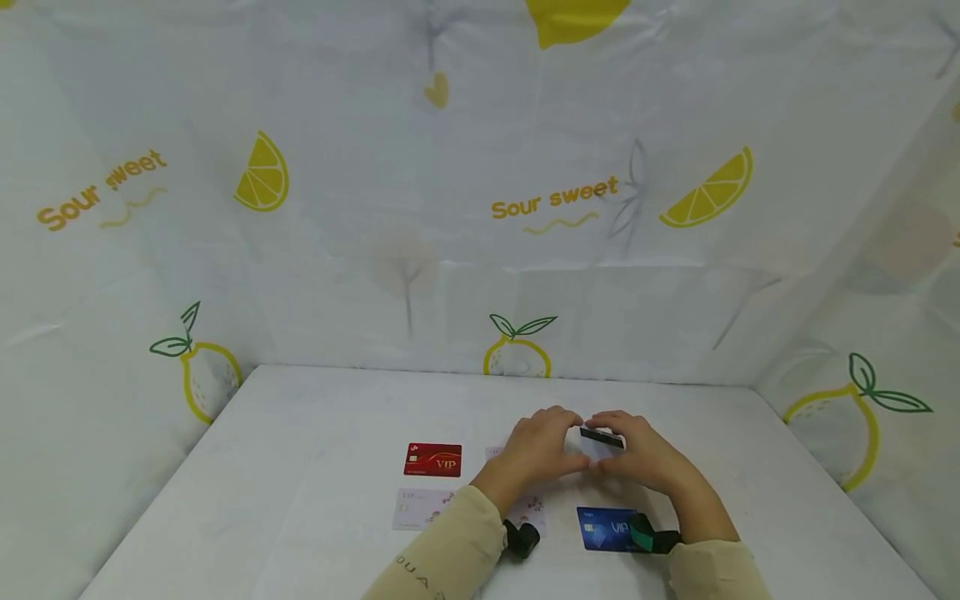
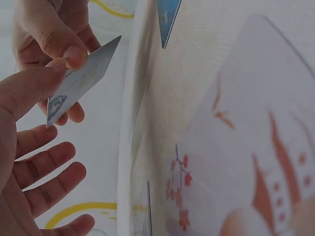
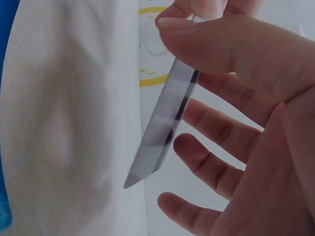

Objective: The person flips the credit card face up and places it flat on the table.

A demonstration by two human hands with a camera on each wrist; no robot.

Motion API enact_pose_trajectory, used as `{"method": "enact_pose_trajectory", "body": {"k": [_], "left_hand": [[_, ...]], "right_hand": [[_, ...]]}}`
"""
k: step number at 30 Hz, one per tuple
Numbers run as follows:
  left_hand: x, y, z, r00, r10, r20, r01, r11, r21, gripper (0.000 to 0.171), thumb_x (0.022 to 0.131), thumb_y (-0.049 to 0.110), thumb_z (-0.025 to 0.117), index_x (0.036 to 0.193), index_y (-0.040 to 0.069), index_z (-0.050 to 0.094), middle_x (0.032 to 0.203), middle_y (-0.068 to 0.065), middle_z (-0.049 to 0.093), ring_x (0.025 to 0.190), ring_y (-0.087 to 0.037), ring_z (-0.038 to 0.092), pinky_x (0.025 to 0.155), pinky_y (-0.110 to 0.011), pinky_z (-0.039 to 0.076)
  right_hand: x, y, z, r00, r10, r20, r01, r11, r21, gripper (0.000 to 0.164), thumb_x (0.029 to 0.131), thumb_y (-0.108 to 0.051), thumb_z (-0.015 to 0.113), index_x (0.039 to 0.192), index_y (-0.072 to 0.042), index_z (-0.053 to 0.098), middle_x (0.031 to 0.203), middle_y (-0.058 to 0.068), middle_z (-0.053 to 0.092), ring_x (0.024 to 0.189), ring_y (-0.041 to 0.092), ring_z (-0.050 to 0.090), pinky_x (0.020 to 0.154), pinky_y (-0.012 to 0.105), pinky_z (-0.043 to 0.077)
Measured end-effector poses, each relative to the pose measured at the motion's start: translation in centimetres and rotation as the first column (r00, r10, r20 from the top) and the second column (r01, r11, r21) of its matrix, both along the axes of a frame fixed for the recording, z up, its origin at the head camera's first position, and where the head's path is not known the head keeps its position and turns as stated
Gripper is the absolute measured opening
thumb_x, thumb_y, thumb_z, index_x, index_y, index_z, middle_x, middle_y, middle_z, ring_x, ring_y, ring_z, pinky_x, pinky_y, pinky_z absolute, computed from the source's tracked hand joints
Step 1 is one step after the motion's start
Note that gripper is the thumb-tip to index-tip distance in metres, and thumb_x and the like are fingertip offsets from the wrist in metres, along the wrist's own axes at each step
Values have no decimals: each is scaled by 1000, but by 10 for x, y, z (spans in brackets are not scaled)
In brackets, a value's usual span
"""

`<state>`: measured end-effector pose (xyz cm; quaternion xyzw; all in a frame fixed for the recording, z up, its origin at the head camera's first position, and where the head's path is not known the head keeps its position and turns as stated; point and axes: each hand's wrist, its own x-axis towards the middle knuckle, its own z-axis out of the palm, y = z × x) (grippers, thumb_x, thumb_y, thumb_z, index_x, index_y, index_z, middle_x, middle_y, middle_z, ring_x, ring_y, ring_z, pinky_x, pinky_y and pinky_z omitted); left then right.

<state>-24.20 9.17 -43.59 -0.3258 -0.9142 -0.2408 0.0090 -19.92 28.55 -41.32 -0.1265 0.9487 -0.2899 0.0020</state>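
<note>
Above the table, my left hand (image 1: 536,450) and right hand (image 1: 641,450) hold one plastic card (image 1: 602,448) between them. Its back, with a black magnetic stripe, faces me in the head view. The left wrist view shows the silver-grey printed face of this card (image 2: 88,73); my left thumb and index finger pinch its near end. At the other end, the thumb and fingers of my right hand (image 2: 51,34) grip it. In the right wrist view, the card (image 3: 162,123) stands tilted, with the right hand's lower fingers spread behind it.
On the white table lie a red VIP card (image 1: 433,460), a pale lilac VIP card (image 1: 420,510) and a blue VIP card (image 1: 600,527). Other pale cards (image 1: 536,510) are partly hidden by my left arm. A lemon-print cloth (image 1: 337,292) rises behind the table.
</note>
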Motion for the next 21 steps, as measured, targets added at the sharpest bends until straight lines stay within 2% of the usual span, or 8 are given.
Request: {"method": "enact_pose_trajectory", "body": {"k": [6, 10, 15, 17, 21], "left_hand": [[0, -4, 5, 997, -28, 67, 22, 997, 79, 69, 78, 54, 78, 137, 27, 55, 129, 10, 58, 118, -7, 56, 96, -33, 50], [1, -5, 6, 994, -31, 106, 22, 996, 83, 75, 76, 52, 80, 140, 26, 52, 133, 9, 56, 121, -9, 55, 98, -33, 49], [0, -3, 4, 993, -42, 110, 34, 996, 79, 74, 76, 50, 81, 139, 26, 53, 131, 8, 57, 116, -8, 56, 95, -32, 50], [0, -3, 4, 992, -41, 117, 32, 997, 77, 74, 76, 50, 82, 139, 25, 52, 128, 8, 58, 112, -7, 57, 92, -31, 50], [-1, -2, 4, 987, -25, 159, 12, 997, 78, 76, 74, 49, 83, 139, 27, 51, 123, 9, 61, 106, -6, 58, 89, -31, 51]], "right_hand": [[1, 1, 2, 998, -28, 52, 31, 998, -60, 61, 78, -24, 79, 132, -7, 56, 132, 14, 59, 117, 35, 57, 94, 61, 45], [1, 0, 3, 997, 6, 80, 9, 984, -177, 56, 82, -16, 74, 131, -3, 51, 130, 18, 58, 120, 37, 57, 99, 63, 43], [3, -1, 4, 990, 69, 122, -20, 931, -365, 51, 85, -7, 66, 131, -2, 44, 134, 21, 53, 123, 40, 55, 96, 47, 51], [4, 0, 4, 988, 73, 135, -12, 914, -407, 51, 86, -6, 63, 132, -3, 42, 136, 21, 52, 125, 40, 54, 93, 40, 52], [4, 2, 5, 988, 58, 144, 13, 894, -448, 54, 85, -3, 60, 134, -3, 38, 137, 23, 52, 124, 39, 55, 89, 35, 52]]}}
